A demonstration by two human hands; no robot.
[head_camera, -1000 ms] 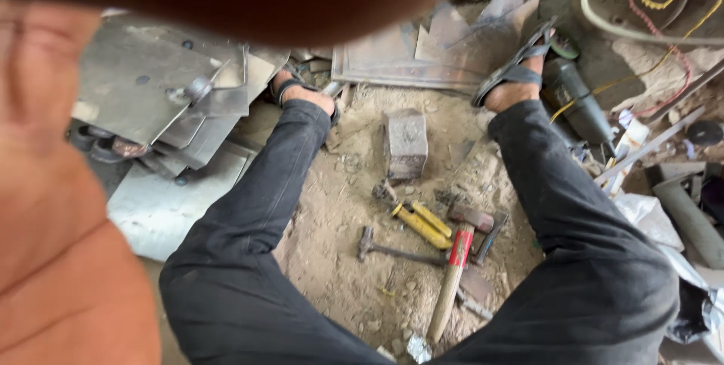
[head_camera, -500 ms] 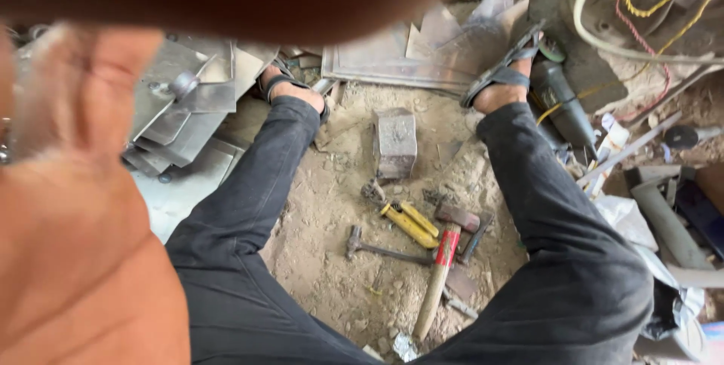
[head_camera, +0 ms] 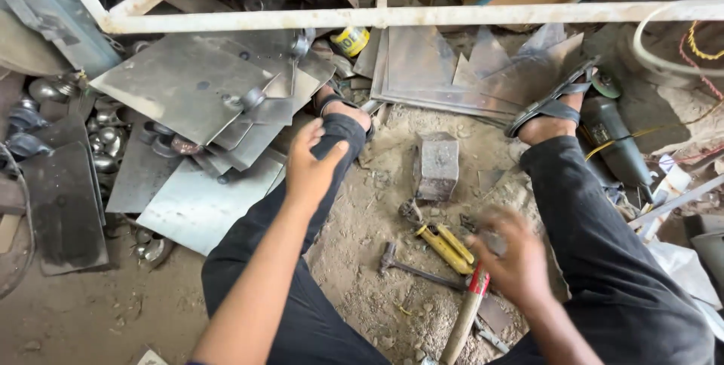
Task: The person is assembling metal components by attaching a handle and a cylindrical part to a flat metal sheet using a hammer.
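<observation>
The right hand (head_camera: 516,263) is open and blurry right over the red hammer (head_camera: 469,311), and the open left hand (head_camera: 308,169) rests on the left shin (head_camera: 332,146).

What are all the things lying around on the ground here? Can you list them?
metal block: one, grey, on the dirt between the feet
pliers: one, yellow handles, below the block
hammer: one, red and wooden handle, under the right hand
small hammer: one, dark, left of the pliers
metal sheets: many, grey, stacked at left and top
angle grinder: one, dark, beside the right foot
white frame: one, across the top
left hand: on the left shin
right hand: blurred, over the hammer
</observation>
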